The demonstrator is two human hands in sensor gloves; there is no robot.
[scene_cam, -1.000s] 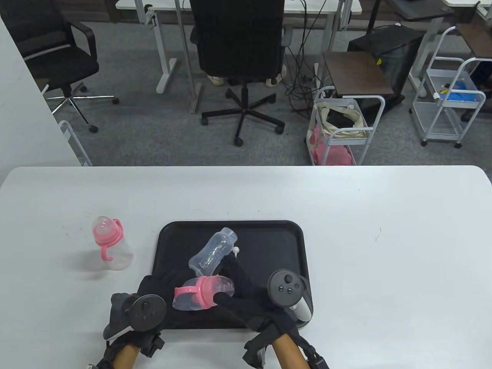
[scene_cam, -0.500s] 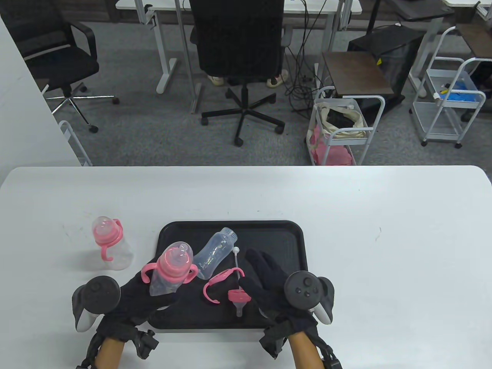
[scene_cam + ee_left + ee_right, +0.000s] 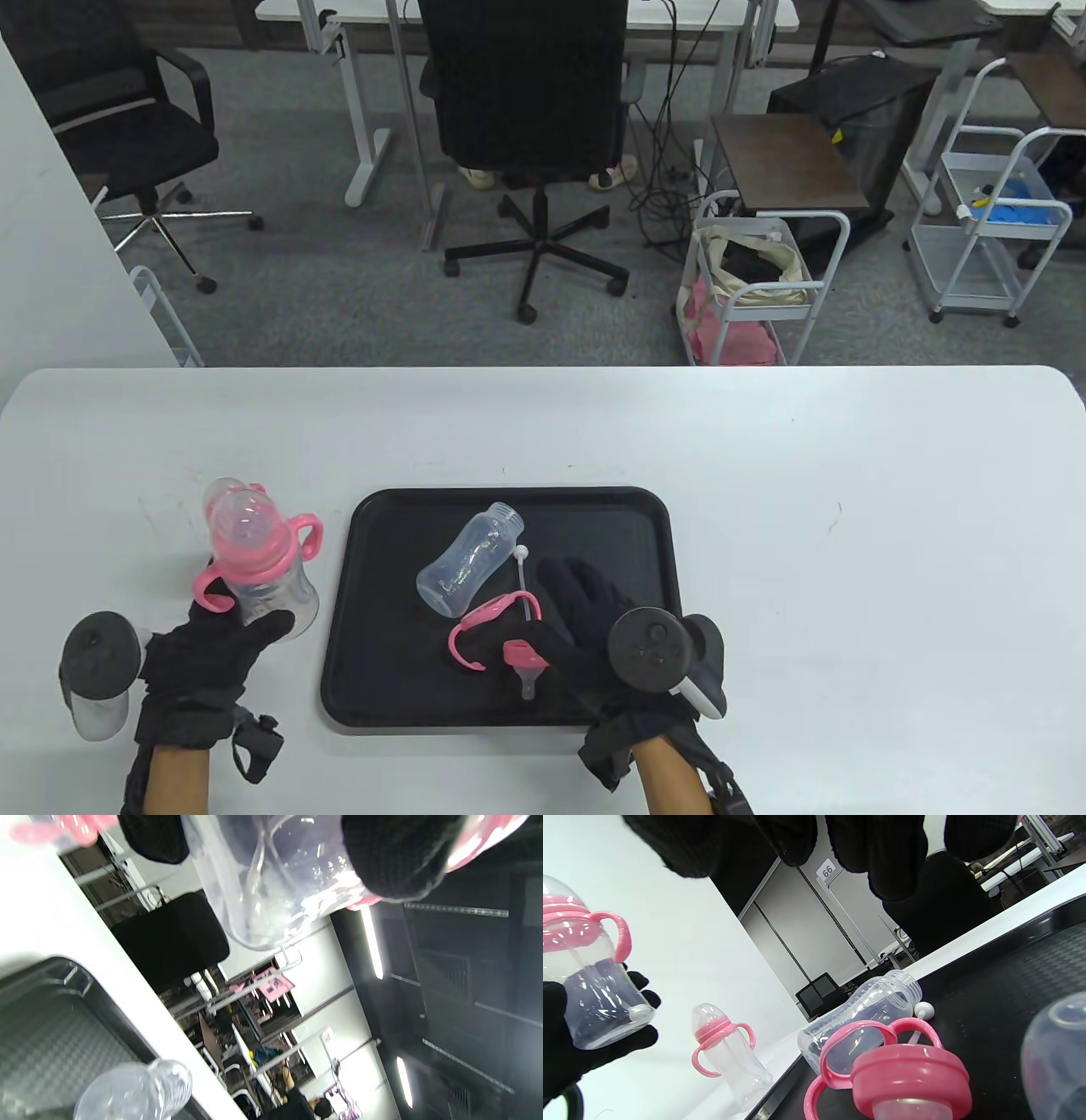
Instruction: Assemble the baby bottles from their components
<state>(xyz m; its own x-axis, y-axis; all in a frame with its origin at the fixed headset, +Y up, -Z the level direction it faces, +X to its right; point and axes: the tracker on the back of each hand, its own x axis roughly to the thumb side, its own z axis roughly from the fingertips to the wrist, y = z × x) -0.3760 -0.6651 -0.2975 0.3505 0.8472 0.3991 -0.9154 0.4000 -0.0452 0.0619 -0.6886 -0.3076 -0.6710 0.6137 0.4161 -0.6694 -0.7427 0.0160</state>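
Observation:
My left hand (image 3: 239, 615) grips an assembled bottle (image 3: 259, 556) with a pink collar and handles, upright above the table left of the black tray (image 3: 653, 526). It also shows in the left wrist view (image 3: 263, 891) and the right wrist view (image 3: 585, 984). Another assembled bottle (image 3: 725, 1052) stands on the table just behind it, mostly hidden in the table view. My right hand (image 3: 573, 607) is open and empty over the tray's front right. On the tray lie a clear bare bottle (image 3: 467, 560), a pink handle ring (image 3: 484, 620) and a pink collar with nipple and straw (image 3: 522, 660).
The white table's far edge (image 3: 543, 369) runs across the middle, with office chairs and carts beyond it. A clear rounded piece (image 3: 1056, 1052) shows at the right edge of the right wrist view; I cannot tell what it is.
My left hand carried the assembled bottle from over the tray leftward to in front of the standing bottle. My right hand let go of it and stays open over the tray.

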